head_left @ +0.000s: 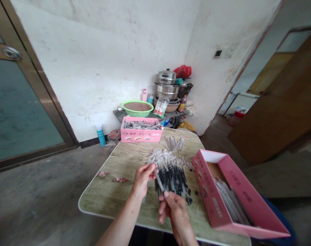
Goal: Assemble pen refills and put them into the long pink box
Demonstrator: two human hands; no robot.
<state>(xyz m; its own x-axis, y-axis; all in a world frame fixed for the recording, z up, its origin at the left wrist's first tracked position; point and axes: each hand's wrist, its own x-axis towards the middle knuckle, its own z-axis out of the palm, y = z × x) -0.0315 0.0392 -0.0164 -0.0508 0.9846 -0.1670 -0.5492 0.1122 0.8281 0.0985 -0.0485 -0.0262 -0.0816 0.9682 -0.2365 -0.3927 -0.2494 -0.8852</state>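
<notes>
A person's two hands work over the near left edge of a pile (171,177) of black rods and pale, see-through pieces on the counter (111,196). The left hand (143,176) pinches the upper end of a tube (159,180) between thumb and fingers. The right hand (176,206), just nearer than the pile, has its thumb and fingers closed at the tube's lower end. The tube slants between the two hands, over the pile's left edge — clear and slim, its contents too small to tell.

Loose sticks (174,143) lie just beyond the pile, and small black bits (196,193) sit just right of it. To the right of the pile stands a pink box (205,186) with long pale pieces inside. A second box (140,136), also pink, stands beyond the pile and to its left — filled with short greyish pieces. Well beyond the pile, past the counter's far edge, are a green basin (137,113), stacked pots (167,89) and a bottle (182,105).
</notes>
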